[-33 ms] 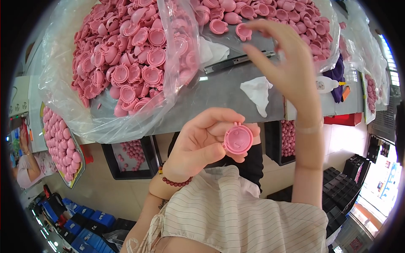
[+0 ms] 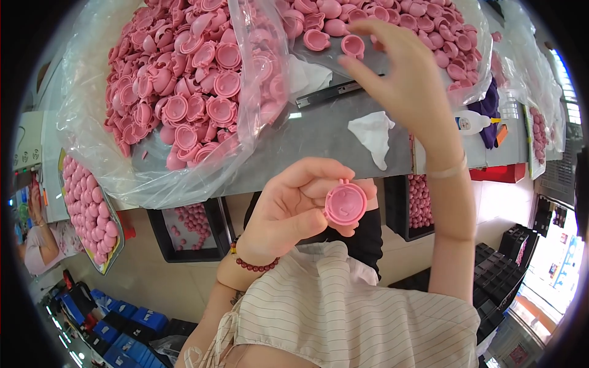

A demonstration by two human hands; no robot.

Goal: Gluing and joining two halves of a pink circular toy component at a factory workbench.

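Observation:
In front of my body, my left hand (image 2: 291,205) pinches a round pink plastic shell (image 2: 345,204) between thumb and fingers, its hollow side facing up. Over the far part of the table, my right hand (image 2: 408,80) is open, thumb and fingers apart. Between them lies another pink cup-shaped shell (image 2: 353,47) with small tabs; I cannot tell whether the fingertips touch it. A second loose pink half-shell (image 2: 316,40) sits just left of that one. Behind them spreads a heap of similar pink parts (image 2: 423,24).
A clear plastic bag (image 2: 80,122) full of pink shells covers the table's left. Black tweezers-like tool (image 2: 331,93), white cloth (image 2: 373,135), and white bottle (image 2: 471,122) lie on the grey table (image 2: 294,147). Black bins (image 2: 211,245) with pink pieces stand below; another person's hand (image 2: 35,205) shows far left.
My right hand has shifted a little to the left, bringing its thumb and fingers around the loose pink shell. My left hand and its shell have hardly moved.

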